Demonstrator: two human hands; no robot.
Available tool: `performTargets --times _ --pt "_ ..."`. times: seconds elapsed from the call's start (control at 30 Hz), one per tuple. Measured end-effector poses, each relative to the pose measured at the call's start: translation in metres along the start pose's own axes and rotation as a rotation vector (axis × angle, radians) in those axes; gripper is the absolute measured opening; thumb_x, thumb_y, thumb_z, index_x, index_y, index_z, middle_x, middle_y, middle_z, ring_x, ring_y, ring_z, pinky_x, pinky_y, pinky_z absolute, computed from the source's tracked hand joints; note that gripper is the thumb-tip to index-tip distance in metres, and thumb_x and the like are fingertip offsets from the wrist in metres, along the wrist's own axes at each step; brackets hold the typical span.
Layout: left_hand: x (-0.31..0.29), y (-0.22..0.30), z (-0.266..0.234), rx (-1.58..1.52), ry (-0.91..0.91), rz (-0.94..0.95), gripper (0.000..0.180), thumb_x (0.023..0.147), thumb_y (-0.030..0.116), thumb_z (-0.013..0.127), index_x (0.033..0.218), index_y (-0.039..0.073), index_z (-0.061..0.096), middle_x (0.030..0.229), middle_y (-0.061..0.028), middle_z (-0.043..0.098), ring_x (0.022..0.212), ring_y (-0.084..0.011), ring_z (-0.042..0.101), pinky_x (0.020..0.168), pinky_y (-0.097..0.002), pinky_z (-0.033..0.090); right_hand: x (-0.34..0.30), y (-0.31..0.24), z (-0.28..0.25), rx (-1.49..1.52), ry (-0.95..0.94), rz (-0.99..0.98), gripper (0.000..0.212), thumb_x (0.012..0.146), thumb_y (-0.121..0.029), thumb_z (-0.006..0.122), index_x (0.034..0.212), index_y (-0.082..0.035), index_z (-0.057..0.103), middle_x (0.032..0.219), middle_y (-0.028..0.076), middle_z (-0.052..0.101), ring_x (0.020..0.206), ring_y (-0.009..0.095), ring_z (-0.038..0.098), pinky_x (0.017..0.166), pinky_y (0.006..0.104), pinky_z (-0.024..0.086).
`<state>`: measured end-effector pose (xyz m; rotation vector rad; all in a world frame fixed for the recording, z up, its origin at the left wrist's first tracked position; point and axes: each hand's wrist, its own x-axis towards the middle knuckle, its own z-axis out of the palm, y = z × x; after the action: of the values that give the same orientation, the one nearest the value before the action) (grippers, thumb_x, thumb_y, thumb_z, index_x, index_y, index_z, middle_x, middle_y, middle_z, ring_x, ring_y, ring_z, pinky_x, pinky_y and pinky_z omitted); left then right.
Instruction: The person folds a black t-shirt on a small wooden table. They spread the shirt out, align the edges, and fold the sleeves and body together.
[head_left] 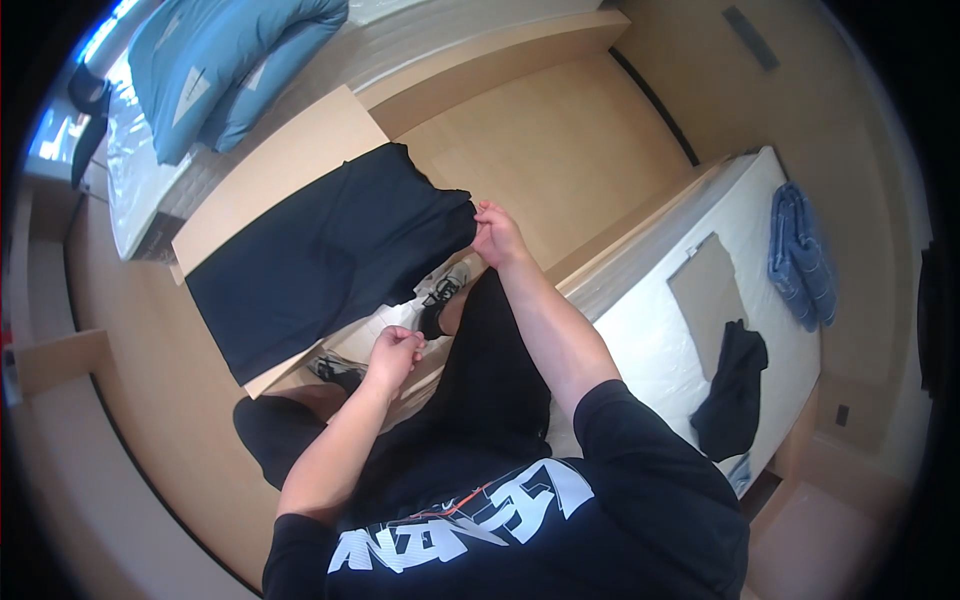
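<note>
Your right hand (497, 235) is closed in a pinch on the near right corner of the dark garment (330, 255), fingers curled over the hem where the cloth meets the edge of the board. Your left hand (393, 352) sits lower and closer to your body, fingers bunched tight — it appears to grip the garment's near lower edge or a bit of pale cloth there, though the fold of your fingers hides exactly what it has.

From both hands the garment spreads away to your upper left, lying flat on the light wooden board (280, 165). Its long axis runs diagonally — from the low left corner up toward the notch at the top right. The right hand is at the farther corner of the near edge, the left at the nearer one, so the edge between them is the line you hold.

Beneath your hands, your sneakers (445, 285) show on the floor. To your right a white mattress (650, 330) carries a crumpled dark cloth (732, 390) and a folded blue towel (800, 255); a blue pillow (225, 65) lies far up left.
</note>
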<state>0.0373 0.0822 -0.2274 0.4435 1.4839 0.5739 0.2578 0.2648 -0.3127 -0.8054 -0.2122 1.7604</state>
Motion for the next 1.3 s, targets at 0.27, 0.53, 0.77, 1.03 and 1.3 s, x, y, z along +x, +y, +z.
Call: performTargets --times 0.27,0.53,0.77,1.03,1.3 --pt "0.06 0.119 -0.05 0.892 0.647 0.784 0.04 0.074 0.021 0.08 0.104 0.005 0.058 0.112 -0.0176 0.058 0.109 -0.036 0.053 0.094 -0.0446 0.043 -0.016 -0.011 0.025 -0.023 -0.002 0.09 0.058 0.086 0.004 0.062 0.14 -0.003 0.042 0.12 0.016 0.06 0.112 0.026 0.06 0.093 0.0388 0.052" --pt "0.101 0.183 -0.062 0.992 0.52 0.364 0.088 0.06 0.029 0.09 0.13 -0.003 0.048 0.125 -0.0257 0.057 0.118 -0.0368 0.056 0.101 -0.039 0.046 -0.009 -0.018 0.014 -0.25 -0.01 0.106 0.057 0.076 0.014 0.047 0.129 -0.003 0.059 0.121 0.012 0.059 0.113 0.021 0.053 0.098 0.0291 0.042" --pt "0.103 0.182 -0.077 0.787 0.292 0.449 0.019 0.078 0.01 0.071 0.09 0.001 0.06 0.081 -0.0061 0.064 0.073 -0.0134 0.058 0.066 -0.0282 0.046 -0.009 -0.024 0.017 -0.181 -0.09 -0.053 0.058 0.075 0.014 0.043 0.128 -0.001 0.059 0.128 0.016 0.059 0.119 0.023 0.054 0.095 0.0289 0.044" --pt "0.054 0.192 -0.103 0.161 0.153 0.68 0.029 0.089 -0.006 0.055 0.115 0.007 0.051 0.097 -0.0069 0.065 0.082 -0.0147 0.064 0.074 -0.0268 0.053 -0.005 -0.009 0.009 -0.431 0.219 0.189 0.037 0.079 -0.002 0.062 0.116 0.0 0.061 0.11 0.012 0.064 0.101 0.02 0.058 0.081 0.0285 0.047" --pt "-0.037 0.352 -0.121 0.309 0.149 0.91 0.047 0.093 -0.01 0.047 0.138 0.003 0.046 0.119 -0.0164 0.061 0.104 -0.0223 0.064 0.094 -0.0305 0.05 -0.006 -0.015 0.007 -0.552 0.068 0.315 0.037 0.077 -0.022 0.078 0.105 -0.002 0.064 0.096 0.008 0.064 0.086 0.018 0.057 0.072 0.0289 0.044"
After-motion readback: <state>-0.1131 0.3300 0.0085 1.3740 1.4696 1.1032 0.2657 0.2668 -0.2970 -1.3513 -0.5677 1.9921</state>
